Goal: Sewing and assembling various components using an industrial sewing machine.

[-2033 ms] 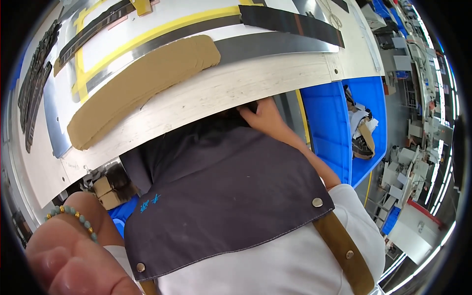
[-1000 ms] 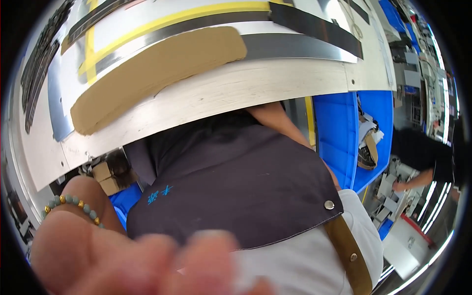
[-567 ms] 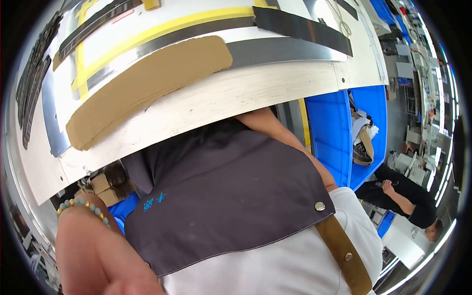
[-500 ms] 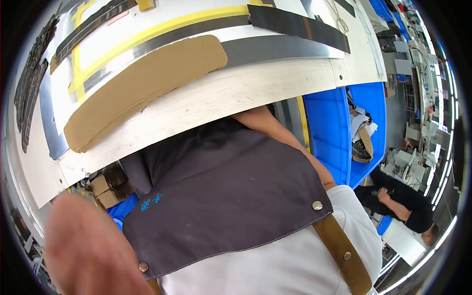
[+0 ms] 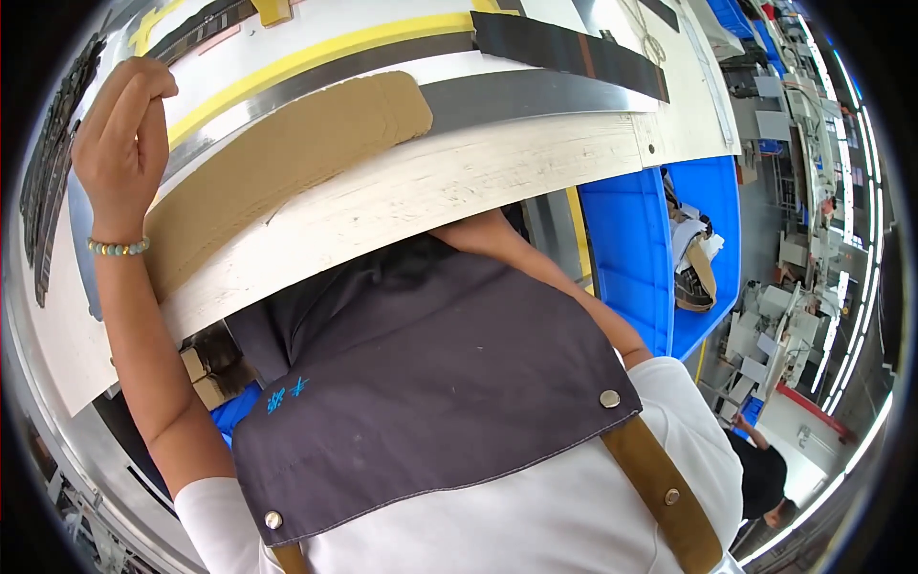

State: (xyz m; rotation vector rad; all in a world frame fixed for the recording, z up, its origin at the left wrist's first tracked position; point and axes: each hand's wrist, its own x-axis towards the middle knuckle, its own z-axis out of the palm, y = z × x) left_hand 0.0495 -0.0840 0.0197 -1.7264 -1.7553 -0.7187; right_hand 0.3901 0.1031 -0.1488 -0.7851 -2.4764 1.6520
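My left hand, with a beaded bracelet at the wrist, is over the far left of the table. Its fingers are curled closed beside the end of a dark patterned strip; whether they grip it is hidden. Just right of this wrist, a long curved piece of brown cardboard lies along the table's near edge. My right hand rests low by my apron, beneath the table edge, its fingers out of sight.
A wide dark strip lies across the back of the table, near yellow tape and a grey metal band. Dark strips pile up at the far left. Blue bins stand at right, one holding scraps. Another person is beyond.
My left hand has risen from low at the left, close to the camera, to the far left of the table. My right hand stays below the edge. The other person has shifted.
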